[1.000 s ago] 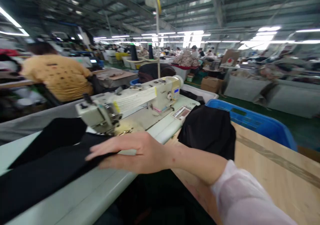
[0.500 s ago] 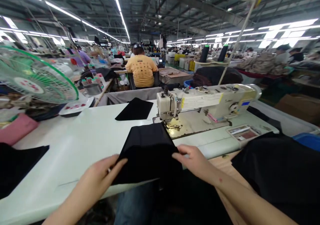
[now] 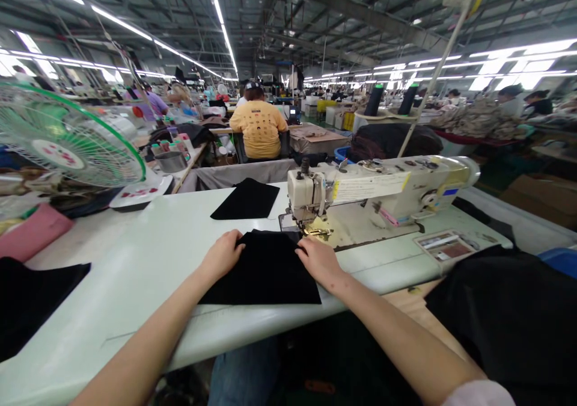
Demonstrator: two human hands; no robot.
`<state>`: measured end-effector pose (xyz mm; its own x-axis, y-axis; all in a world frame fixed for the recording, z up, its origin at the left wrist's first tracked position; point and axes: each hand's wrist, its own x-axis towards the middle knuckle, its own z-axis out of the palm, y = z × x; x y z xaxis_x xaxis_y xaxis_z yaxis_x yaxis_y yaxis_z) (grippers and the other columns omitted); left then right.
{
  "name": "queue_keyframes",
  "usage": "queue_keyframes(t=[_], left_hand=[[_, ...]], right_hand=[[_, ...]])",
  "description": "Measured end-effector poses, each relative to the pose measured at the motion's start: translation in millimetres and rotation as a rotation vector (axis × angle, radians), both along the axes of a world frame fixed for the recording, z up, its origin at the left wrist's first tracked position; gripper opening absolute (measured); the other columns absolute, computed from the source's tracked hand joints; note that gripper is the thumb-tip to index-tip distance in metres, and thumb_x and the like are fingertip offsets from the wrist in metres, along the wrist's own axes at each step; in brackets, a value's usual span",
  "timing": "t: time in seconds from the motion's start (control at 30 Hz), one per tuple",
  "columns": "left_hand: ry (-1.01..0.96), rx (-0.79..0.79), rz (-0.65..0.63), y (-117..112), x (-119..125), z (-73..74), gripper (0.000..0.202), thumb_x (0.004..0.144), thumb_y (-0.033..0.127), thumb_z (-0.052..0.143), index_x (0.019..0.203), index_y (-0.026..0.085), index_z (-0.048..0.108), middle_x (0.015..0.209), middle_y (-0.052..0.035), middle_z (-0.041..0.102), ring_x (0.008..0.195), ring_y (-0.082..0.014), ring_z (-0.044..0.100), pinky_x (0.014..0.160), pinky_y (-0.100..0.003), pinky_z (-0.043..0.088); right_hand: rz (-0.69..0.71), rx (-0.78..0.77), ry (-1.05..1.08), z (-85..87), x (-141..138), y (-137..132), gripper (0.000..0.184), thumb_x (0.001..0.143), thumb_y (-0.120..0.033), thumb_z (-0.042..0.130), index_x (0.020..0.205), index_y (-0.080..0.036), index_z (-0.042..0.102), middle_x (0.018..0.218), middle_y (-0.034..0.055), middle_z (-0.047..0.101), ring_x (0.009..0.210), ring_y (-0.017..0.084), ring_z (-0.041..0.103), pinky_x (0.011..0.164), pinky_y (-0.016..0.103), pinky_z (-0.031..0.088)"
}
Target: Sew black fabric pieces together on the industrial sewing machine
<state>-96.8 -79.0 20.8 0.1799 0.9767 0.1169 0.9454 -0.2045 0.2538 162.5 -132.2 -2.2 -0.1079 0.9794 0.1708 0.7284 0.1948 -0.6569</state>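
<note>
A black fabric piece (image 3: 265,273) lies on the pale sewing table (image 3: 148,243), its far edge close to the needle area of the sewing machine (image 3: 311,195). My left hand (image 3: 224,252) pinches the fabric's upper left edge, fingers closed. At its upper right edge, right by the presser foot, my right hand (image 3: 318,257) has its fingers closed on the same piece. Behind them rests another black fabric piece (image 3: 247,200), flat on the table. A third dark piece (image 3: 36,304) lies at the left.
A green-rimmed fan (image 3: 72,138) stands at the left beside a pink bundle (image 3: 42,231). Dark cloth (image 3: 509,316) is heaped at the right, near a small tray (image 3: 446,246) set in the table. Ahead, a person in a yellow shirt (image 3: 258,128) sits facing away.
Both hands have moved forward, up to the machine's needle area. The fabric's near part now lies flat on the table, and its far part is folded over or covered.
</note>
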Motion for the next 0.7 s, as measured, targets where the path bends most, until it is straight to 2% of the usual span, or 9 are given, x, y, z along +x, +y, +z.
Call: queue_keyframes(t=[0.07,0.17,0.23,0.3,0.4,0.47,0.53,0.6,0.7], left_hand=[[-0.051,0.004,-0.082,-18,-5,-4.3,0.007,0.085,0.022,0.047,0.085,0.021,0.054,0.089,-0.0084,0.065,0.086,-0.0239,0.063,0.082,-0.037,0.051],[-0.256,0.096,-0.184,-45,-10,-10.6,0.014,0.09,0.03,0.042,0.086,0.023,0.054,0.089,-0.0064,0.063,0.086,-0.0231,0.061,0.081,-0.038,0.051],[-0.438,0.159,-0.196,-57,-13,-12.8,0.016,0.09,0.036,0.046,0.085,0.023,0.055,0.084,-0.0043,0.061,0.081,-0.0222,0.06,0.078,-0.036,0.051],[-0.561,0.176,-0.168,-64,-14,-11.6,0.016,0.088,0.038,0.052,0.083,0.023,0.057,0.08,-0.0021,0.06,0.075,-0.0201,0.058,0.073,-0.034,0.05],[-0.677,0.188,-0.13,-68,-15,-3.2,0.016,0.085,0.038,0.058,0.083,0.022,0.059,0.083,-0.0014,0.059,0.07,-0.0166,0.055,0.068,-0.03,0.048],[-0.755,0.191,-0.112,-72,-15,5.1,0.016,0.081,0.037,0.063,0.086,0.022,0.062,0.097,-0.0043,0.062,0.076,-0.0161,0.057,0.07,-0.029,0.048],[-0.817,0.123,-0.094,-78,-15,14.1,0.021,0.078,0.038,0.067,0.091,0.022,0.068,0.117,-0.0082,0.061,0.088,-0.0185,0.061,0.074,-0.029,0.049],[-0.868,0.02,-0.069,-84,-14,22.8,0.024,0.076,0.039,0.07,0.093,0.022,0.072,0.128,-0.0097,0.059,0.095,-0.021,0.062,0.074,-0.029,0.05],[-0.95,-0.04,-0.04,-94,-10,34.8,0.023,0.074,0.039,0.072,0.09,0.023,0.078,0.123,-0.0096,0.064,0.097,-0.0226,0.064,0.076,-0.03,0.05]], right_hand=[[0.019,-0.014,0.055,-1.8,9,-12,0.007,0.085,-0.019,0.065,0.078,-0.02,0.066,0.094,0.006,0.065,0.096,0.023,0.063,0.09,0.035,0.045],[0.02,-0.026,0.186,-5.0,19,-23,0.013,0.076,-0.017,0.072,0.069,-0.02,0.062,0.114,0.0086,0.063,0.115,0.025,0.057,0.103,0.037,0.04],[0.009,-0.041,0.295,-6.9,23,-24,0.014,0.075,-0.021,0.073,0.067,-0.019,0.061,0.128,0.0104,0.059,0.124,0.026,0.054,0.108,0.038,0.037],[0.009,-0.068,0.408,-7.6,24,-21,0.018,0.076,-0.029,0.072,0.067,-0.019,0.061,0.13,0.0116,0.06,0.119,0.026,0.058,0.104,0.039,0.042],[0.036,-0.106,0.549,-5.6,22,-15,0.027,0.077,-0.043,0.07,0.072,-0.018,0.065,0.105,0.0102,0.071,0.096,0.024,0.068,0.087,0.038,0.052],[0.037,-0.1,0.616,-2.1,21,-14,0.034,0.075,-0.049,0.071,0.084,-0.017,0.069,0.09,0.0071,0.073,0.085,0.023,0.069,0.08,0.038,0.054],[0.022,-0.061,0.664,3.3,20,-17,0.038,0.076,-0.051,0.07,0.096,-0.018,0.071,0.092,0.0064,0.073,0.086,0.023,0.068,0.083,0.038,0.053],[-0.015,0.021,0.683,10.1,22,-24,0.035,0.079,-0.049,0.068,0.097,-0.019,0.072,0.101,0.0076,0.073,0.095,0.023,0.067,0.091,0.039,0.051],[-0.091,0.129,0.67,20.7,29,-36,0.03,0.082,-0.047,0.068,0.093,-0.021,0.075,0.11,0.0084,0.074,0.106,0.026,0.065,0.099,0.041,0.048]])
